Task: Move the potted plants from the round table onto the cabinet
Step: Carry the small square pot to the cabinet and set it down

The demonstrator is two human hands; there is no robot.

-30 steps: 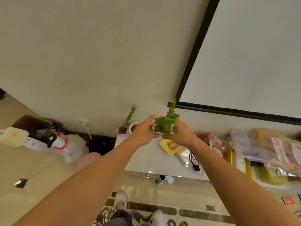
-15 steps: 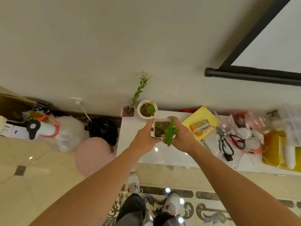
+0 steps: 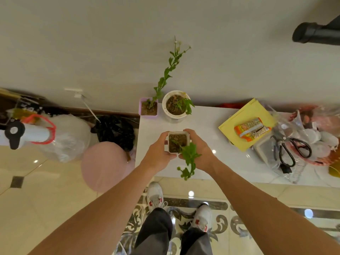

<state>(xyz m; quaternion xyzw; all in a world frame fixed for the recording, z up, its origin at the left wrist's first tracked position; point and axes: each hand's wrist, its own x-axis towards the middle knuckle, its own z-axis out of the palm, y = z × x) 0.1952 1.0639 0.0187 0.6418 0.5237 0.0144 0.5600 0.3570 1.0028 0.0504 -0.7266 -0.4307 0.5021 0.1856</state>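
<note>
change: a second ago the square pot (image 3: 177, 142) was held high against the wall. It's lower now, over the cabinet (image 3: 217, 168), and the camera has tipped down.
head, hands: left hand (image 3: 158, 153) and right hand (image 3: 201, 153) both grip the square pot, one on each side, fingers curled on its walls.
head, pot: upright, soil showing. The sprig (image 3: 189, 156) leans back toward the person across the right hand.
head, position: over the front-left part of the cabinet top. Can't tell whether it's seated or just above the surface.
head, already there: purple pot (image 3: 148, 108) with a tall stem and round pot (image 3: 175, 105), side by side at the back-left corner by the wall.
head, clutter: yellow pad (image 3: 239, 124), snack pack (image 3: 251, 128) and scissors (image 3: 292, 150) to the right, well apart from the square pot.
progress: two pots placed and a third arriving, so this move looks nearly done.
left: seat the square pot and let go. The round table is out of frame, so how many pots remain there is unknown.
</note>
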